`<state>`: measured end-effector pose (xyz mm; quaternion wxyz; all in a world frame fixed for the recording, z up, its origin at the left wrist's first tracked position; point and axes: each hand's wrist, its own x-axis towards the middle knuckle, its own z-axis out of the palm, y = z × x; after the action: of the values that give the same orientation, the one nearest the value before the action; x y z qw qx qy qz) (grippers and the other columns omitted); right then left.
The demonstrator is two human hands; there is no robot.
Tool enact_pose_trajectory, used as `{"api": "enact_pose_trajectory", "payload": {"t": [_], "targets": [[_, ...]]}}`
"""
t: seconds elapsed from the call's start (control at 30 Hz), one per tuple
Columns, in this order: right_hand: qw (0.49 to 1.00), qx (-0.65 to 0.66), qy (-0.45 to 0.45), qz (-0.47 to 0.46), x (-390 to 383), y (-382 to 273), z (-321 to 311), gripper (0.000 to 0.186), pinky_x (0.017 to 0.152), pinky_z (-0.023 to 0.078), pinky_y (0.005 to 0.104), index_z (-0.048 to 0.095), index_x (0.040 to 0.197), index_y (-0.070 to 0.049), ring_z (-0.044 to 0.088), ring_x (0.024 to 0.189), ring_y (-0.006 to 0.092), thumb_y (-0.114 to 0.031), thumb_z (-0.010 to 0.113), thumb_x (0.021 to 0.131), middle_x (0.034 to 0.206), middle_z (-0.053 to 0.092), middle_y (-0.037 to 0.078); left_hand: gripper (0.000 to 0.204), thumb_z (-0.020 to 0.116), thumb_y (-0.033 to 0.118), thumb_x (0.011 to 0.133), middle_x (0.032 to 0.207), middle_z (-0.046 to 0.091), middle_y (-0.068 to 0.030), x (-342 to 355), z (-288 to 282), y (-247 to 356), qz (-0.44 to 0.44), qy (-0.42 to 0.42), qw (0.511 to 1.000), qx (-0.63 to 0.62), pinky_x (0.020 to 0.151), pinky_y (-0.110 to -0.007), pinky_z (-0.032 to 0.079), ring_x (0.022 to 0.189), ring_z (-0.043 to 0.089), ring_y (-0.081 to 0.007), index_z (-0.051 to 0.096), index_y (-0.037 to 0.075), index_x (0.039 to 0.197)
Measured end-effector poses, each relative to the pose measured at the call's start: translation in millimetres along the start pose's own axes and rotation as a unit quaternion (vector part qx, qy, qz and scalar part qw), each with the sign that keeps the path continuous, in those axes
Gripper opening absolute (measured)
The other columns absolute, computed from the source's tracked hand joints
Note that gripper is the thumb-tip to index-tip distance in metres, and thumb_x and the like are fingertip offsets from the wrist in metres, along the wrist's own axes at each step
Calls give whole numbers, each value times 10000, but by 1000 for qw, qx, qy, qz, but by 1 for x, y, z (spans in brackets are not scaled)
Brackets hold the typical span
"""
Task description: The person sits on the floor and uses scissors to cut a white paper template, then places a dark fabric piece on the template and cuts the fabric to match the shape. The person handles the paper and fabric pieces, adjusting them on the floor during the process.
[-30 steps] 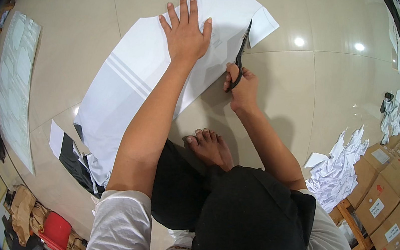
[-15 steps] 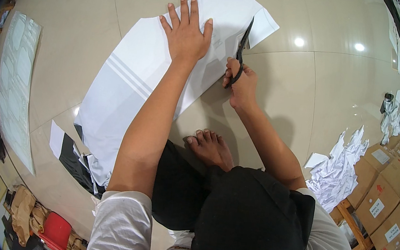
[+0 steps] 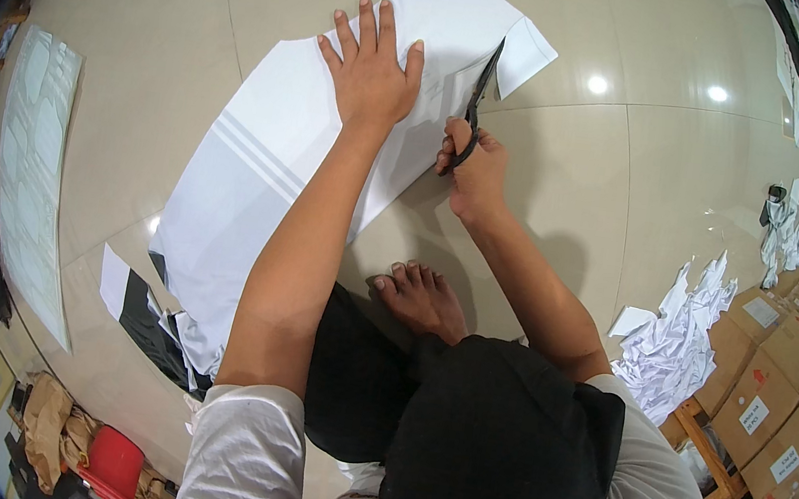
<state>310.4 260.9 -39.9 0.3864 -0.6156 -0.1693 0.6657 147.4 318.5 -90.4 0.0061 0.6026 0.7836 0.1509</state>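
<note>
My left hand [image 3: 369,79] lies flat with spread fingers on a large white sheet [image 3: 256,115] with pale grey stripes, spread over the tiled floor. My right hand [image 3: 474,174] grips black-handled scissors [image 3: 485,84], their blades at the sheet's right side, beside a cut flap [image 3: 523,56] near the top right corner. My bare foot [image 3: 421,298] rests below the sheet. A black-and-white piece [image 3: 147,327] lies by the sheet's lower left end.
A long white patterned sheet [image 3: 33,161] lies at left. White scraps [image 3: 664,345] are heaped at right beside stacked cardboard boxes [image 3: 753,402]. Brown paper [image 3: 45,415] and a red container [image 3: 114,462] sit at lower left. More scraps [image 3: 791,230] lie farther right.
My right hand and the scissors have shifted slightly left along the sheet. My left hand stays spread in nearly the same place.
</note>
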Motion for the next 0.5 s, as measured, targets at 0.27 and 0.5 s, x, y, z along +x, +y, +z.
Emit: {"api": "enact_pose_trajectory", "payload": {"t": [0.27, 0.5], "targets": [[1000, 5, -7, 15, 4, -10, 5, 247, 547, 460, 302, 616, 889, -73, 563, 569, 142, -244, 789, 933, 714, 589, 12, 763, 431, 548, 1112, 1778, 293, -168, 0, -1, 0, -2, -1, 1000, 3, 1297, -709, 126, 1642, 179, -488, 301, 106, 1721], [1000, 24, 14, 8, 8, -8, 10, 228, 519, 448, 331, 622, 882, -16, 562, 546, 165, -184, 769, 929, 709, 591, 40, 762, 434, 542, 1110, 1777, 290, -173, 0, -2, 1, 0, -2, 1000, 6, 1295, -711, 131, 1638, 188, -491, 298, 106, 1720]]}}
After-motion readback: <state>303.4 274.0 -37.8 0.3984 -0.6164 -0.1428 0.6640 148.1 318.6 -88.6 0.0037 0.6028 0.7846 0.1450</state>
